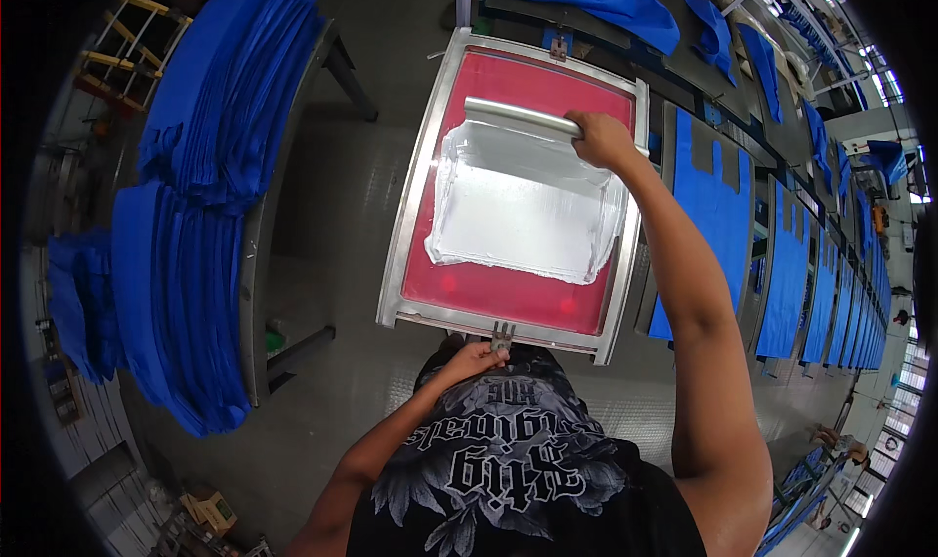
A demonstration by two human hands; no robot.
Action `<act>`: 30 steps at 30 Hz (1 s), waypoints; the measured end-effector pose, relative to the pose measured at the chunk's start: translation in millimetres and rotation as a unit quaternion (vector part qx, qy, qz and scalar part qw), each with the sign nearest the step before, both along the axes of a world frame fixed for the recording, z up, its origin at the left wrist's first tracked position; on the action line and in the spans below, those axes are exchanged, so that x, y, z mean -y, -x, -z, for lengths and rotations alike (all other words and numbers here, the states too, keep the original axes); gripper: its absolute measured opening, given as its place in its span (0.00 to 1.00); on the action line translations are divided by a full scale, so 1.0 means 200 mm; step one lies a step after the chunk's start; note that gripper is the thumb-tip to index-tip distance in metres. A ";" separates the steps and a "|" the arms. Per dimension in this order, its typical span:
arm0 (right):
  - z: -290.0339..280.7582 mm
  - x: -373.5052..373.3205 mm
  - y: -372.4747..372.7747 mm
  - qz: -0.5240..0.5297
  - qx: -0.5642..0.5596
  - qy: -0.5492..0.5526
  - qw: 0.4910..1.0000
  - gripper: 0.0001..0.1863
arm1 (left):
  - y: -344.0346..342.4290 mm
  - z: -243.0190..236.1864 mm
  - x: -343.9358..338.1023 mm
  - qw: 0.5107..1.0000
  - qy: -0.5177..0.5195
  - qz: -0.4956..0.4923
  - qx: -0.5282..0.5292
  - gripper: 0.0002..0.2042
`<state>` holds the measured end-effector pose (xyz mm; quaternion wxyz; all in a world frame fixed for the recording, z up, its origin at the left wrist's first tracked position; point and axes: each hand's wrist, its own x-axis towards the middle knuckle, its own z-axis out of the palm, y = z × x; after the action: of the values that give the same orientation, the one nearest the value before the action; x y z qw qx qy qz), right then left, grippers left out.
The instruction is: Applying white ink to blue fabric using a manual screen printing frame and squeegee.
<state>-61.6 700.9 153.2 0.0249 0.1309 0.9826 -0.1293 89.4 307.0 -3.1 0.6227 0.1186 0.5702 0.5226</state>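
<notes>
A screen printing frame [420, 181] with silver metal rails lies in front of me, its mesh [459, 288] red. White ink [523, 215] covers a roughly square patch in the middle of the mesh. My right hand [603, 140] is closed round the right part of a squeegee [518, 115] with a long silver handle, which lies across the far side of the ink. Down at the near rail, my left hand [476, 359] pinches a small metal bracket [502, 338] with prongs. The squeegee's lower edge is hard to make out against the ink.
At left, a table [256, 293] bears thick stacks of blue fabric pieces [181, 293]. Along the right, a row of dark boards holds flat blue cut pieces [703, 191], running into the distance. More blue fabric [606, 10] lies beyond the frame. A yellow rack [132, 49] stands far left.
</notes>
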 end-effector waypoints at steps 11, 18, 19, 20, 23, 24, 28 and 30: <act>0.07 0.00 0.05 -0.009 0.052 0.010 0.999 0.24 | 0.01 -0.02 -0.03 1.000 0.012 -0.013 -0.002 0.19; 0.21 0.43 -0.42 -0.005 0.024 0.029 0.999 0.17 | 0.04 0.05 -0.02 0.999 0.013 0.022 0.046 0.17; 0.16 0.58 -0.52 -0.006 0.038 0.015 0.999 0.15 | 0.04 0.05 -0.01 0.999 0.012 0.025 0.046 0.17; 0.23 0.68 -0.67 -0.022 -0.010 0.005 1.000 0.15 | 0.04 0.06 -0.02 0.999 -0.001 0.025 0.045 0.17; 0.17 0.89 -0.88 -0.052 -0.010 0.007 0.999 0.17 | 0.05 0.07 -0.01 0.998 -0.016 0.044 0.039 0.17; 0.14 0.89 -0.89 -0.042 -0.041 0.022 0.998 0.16 | 0.07 0.07 -0.01 0.997 -0.017 0.068 0.037 0.17; 0.03 0.71 -0.78 -0.006 -0.132 0.001 0.991 0.16 | 0.10 0.05 -0.01 0.992 -0.043 0.111 -0.029 0.17; 0.03 0.57 -0.62 0.007 -0.144 -0.017 0.989 0.17 | 0.10 0.07 0.01 0.991 -0.020 0.118 -0.053 0.15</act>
<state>62.4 586.4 147.9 -0.1199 0.1185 0.9770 -0.1306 69.3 304.5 -16.2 0.6465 0.2248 0.5734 0.4503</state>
